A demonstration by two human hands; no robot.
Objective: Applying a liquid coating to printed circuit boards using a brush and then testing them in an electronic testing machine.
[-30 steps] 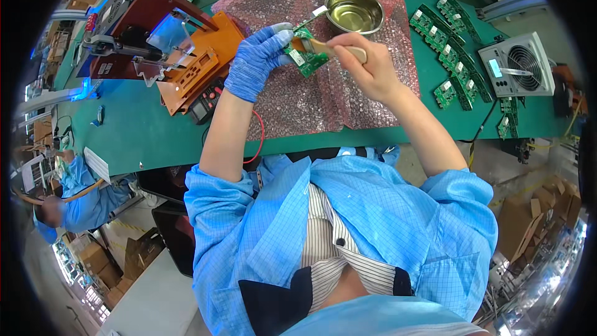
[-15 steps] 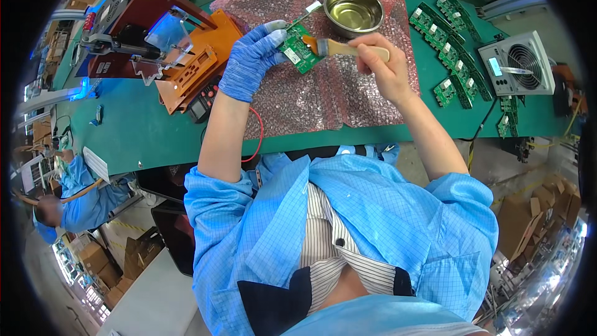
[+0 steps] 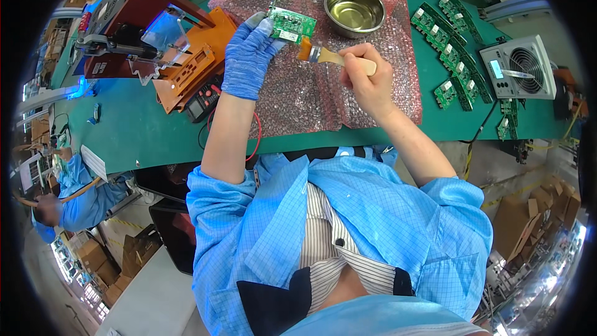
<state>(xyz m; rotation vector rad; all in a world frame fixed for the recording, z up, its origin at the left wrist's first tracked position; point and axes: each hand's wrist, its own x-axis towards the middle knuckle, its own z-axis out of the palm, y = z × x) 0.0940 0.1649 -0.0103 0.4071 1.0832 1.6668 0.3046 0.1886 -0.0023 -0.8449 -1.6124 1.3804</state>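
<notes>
A blue knitted glove covers my left hand (image 3: pixel 247 56), which pinches a green circuit board (image 3: pixel 293 23) by its left edge, above the bubble wrap. A narrow upright piece with a white block stands at the board's far left corner. My bare right hand (image 3: pixel 368 78) is closed round the pale wooden handle of a flat brush (image 3: pixel 328 56). The orange bristles point left and sit just below the board's right part, seemingly apart from it. Beyond the brush, a round metal bowl (image 3: pixel 354 11) with yellowish liquid rests on the pink bubble wrap (image 3: pixel 305 99).
Several circuit boards (image 3: pixel 449 56) lie in rows on the green table (image 3: pixel 149 143) at right, beside a white fan unit (image 3: pixel 519 67). An orange and dark red fixture (image 3: pixel 199 65) stands at left, with a multimeter (image 3: pixel 203 104) and red lead near it. Another person sits far left.
The brush has come off the board and moved slightly toward me. My left hand has turned the board and shifted it a little away and to the left.
</notes>
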